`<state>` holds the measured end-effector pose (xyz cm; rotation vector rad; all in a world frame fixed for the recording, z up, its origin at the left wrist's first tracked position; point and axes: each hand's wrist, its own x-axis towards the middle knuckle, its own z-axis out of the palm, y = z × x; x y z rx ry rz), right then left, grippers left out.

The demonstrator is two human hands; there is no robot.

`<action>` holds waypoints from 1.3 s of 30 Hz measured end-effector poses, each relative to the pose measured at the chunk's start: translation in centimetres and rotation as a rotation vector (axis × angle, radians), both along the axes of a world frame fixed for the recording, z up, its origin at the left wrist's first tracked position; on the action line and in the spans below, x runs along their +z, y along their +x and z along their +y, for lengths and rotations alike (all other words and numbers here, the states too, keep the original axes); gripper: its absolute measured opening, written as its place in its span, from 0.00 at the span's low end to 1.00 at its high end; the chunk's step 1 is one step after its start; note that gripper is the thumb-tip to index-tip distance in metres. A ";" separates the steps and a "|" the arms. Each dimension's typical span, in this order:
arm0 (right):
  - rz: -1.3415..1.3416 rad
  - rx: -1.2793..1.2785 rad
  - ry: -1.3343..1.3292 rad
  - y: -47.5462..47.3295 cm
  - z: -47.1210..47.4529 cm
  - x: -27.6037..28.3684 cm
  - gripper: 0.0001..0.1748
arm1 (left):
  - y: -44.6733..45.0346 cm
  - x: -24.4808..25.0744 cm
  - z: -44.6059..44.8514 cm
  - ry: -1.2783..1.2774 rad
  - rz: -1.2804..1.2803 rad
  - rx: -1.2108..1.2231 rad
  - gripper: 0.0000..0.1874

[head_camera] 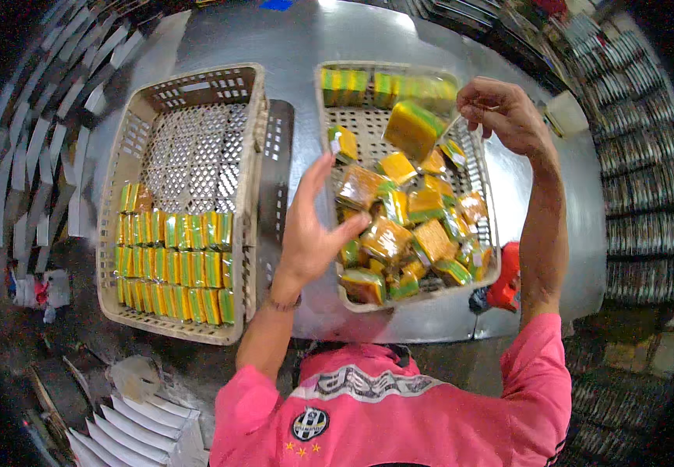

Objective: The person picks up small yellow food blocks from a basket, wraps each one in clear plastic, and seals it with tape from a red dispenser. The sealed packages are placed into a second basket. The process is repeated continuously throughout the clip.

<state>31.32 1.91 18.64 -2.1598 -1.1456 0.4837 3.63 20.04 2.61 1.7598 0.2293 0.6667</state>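
Observation:
My right hand (503, 114) pinches the edge of the clear wrapper of a green and yellow layered cake piece (413, 128), tilted over the right crate. Spread open, my left hand (313, 227) hovers at the left rim of that cream plastic crate (495, 233), holding nothing. Below both hands, several wrapped pieces (383, 239) lie jumbled in the crate, while others (342, 87) stand in a row along its far side. To the left, a second cream crate (103, 251) holds rows of upright wrapped pieces (185, 265) in its near half.
Both crates rest on a metal table (290, 46). A red and black object (506, 277) lies beside the right crate's near corner. Racks with stacked trays (646, 187) stand at the right. White panels (132, 432) are at the lower left, with more slats (39, 175) at far left.

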 end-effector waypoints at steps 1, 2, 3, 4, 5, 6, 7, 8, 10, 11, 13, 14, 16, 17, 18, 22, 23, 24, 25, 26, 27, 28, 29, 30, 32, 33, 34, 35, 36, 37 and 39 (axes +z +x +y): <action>0.026 0.047 0.006 -1.8 -1.8 1.6 0.03 | 2.2 1.3 -1.0 0.133 -0.031 -0.003 0.50; 0.058 0.096 0.011 -3.5 -3.4 2.3 0.03 | 4.1 1.4 -2.1 -0.019 -0.079 -0.165 0.51; 0.123 0.164 0.062 -4.7 -5.4 2.0 0.03 | 5.0 1.2 -3.8 -0.177 -0.115 -0.334 0.52; 0.183 0.210 0.116 -5.3 -7.9 1.6 0.03 | 5.3 2.0 -6.4 -0.630 -0.044 -0.654 0.51; 0.240 0.261 0.173 -6.1 -10.4 1.0 0.04 | 4.8 2.8 -8.8 -0.844 0.060 -0.868 0.46; 0.108 0.276 0.268 -7.5 -12.8 -0.3 0.05 | 3.7 1.9 -11.7 -0.957 0.141 -0.846 0.43; 0.241 0.121 0.277 -8.6 -15.9 -1.9 0.16 | 2.4 0.7 -14.6 -1.068 0.228 -0.821 0.41; 0.343 -0.069 0.446 -11.0 -18.4 -3.7 0.28 | 0.9 0.0 -17.5 -1.180 0.172 -0.827 0.35; 0.552 -0.343 0.633 -16.0 -23.6 -8.2 0.61 | -1.9 -1.3 -21.6 -1.046 0.222 -0.791 0.33; 0.557 -0.442 0.550 -18.5 -25.5 -10.2 0.64 | -2.9 -2.1 -23.4 -0.941 0.232 -0.775 0.33; 0.687 -0.415 0.650 -23.5 -28.2 -14.4 0.65 | -5.5 -2.3 -27.4 -1.122 0.355 -0.800 0.35; 0.779 -0.480 0.654 -25.8 -28.8 -15.1 0.65 | -6.5 -3.3 -28.6 -1.114 0.398 -0.807 0.35; 0.821 -0.579 0.651 -29.0 -30.3 -15.6 0.62 | -8.2 -4.5 -30.3 -1.092 0.466 -0.828 0.34; 0.766 -0.667 0.639 -30.4 -31.5 -16.1 0.62 | -9.3 -4.8 -31.3 -1.138 0.533 -0.817 0.34; 0.707 -0.745 0.629 -31.7 -32.6 -17.0 0.61 | -10.3 -4.5 -32.0 -1.176 0.594 -0.801 0.34; 0.751 -0.810 0.508 -35.6 -36.1 -17.6 0.53 | -12.4 -3.8 -34.0 -1.203 0.707 -0.814 0.31; 0.793 -0.807 0.465 -36.2 -36.6 -17.6 0.52 | -12.6 -3.7 -34.3 -1.188 0.738 -0.825 0.31; 0.725 -0.772 0.453 -36.4 -36.7 -17.4 0.40 | -13.1 -3.8 -34.6 -1.137 0.660 -0.861 0.21; 0.672 -0.729 0.337 -36.4 -37.0 -17.0 0.37 | -13.3 -3.9 -34.7 -1.203 0.693 -0.860 0.17; 0.619 -0.685 0.221 -36.2 -37.4 -16.1 0.34 | -13.3 -3.9 -34.7 -1.269 0.725 -0.857 0.14; 0.562 -0.631 0.106 -35.9 -37.6 -15.1 0.31 | -13.3 -3.5 -34.8 -1.337 0.751 -0.849 0.13; 0.520 -0.593 0.069 -35.9 -37.7 -14.4 0.22 | -13.0 -1.9 -35.3 -1.254 0.764 -0.804 0.16; 0.457 -0.551 0.113 -36.0 -38.0 -14.3 0.20 | -13.2 -2.3 -35.4 -1.219 0.762 -0.823 0.15; 0.393 -0.511 0.156 -36.2 -38.3 -14.3 0.18 | -13.3 -2.7 -35.4 -1.183 0.759 -0.844 0.14; 0.295 -0.409 0.221 -36.0 -38.8 -14.3 0.16 | -13.4 -3.0 -35.5 -1.168 0.747 -0.845 0.13; 0.258 -0.350 0.246 -35.7 -38.9 -14.4 0.16 | -13.2 -2.5 -35.6 -1.184 0.737 -0.829 0.13; 0.220 -0.291 0.271 -35.5 -38.9 -14.4 0.15 | -13.0 -2.2 -35.7 -1.201 0.728 -0.812 0.13; 0.119 -0.274 0.287 -35.2 -38.6 -14.0 0.15 | -12.9 -2.2 -35.6 -1.174 0.728 -0.819 0.12; 0.018 -0.251 0.306 -34.8 -38.1 -13.1 0.14 | -12.6 -2.2 -35.4 -1.146 0.725 -0.821 0.11; -0.084 -0.227 0.325 -34.4 -37.5 -12.4 0.14 | -12.4 -2.2 -35.2 -1.117 0.721 -0.822 0.10; -0.176 -0.209 0.354 -34.0 -36.6 -11.9 0.15 | -12.3 -2.1 -34.9 -0.946 0.637 -0.782 0.12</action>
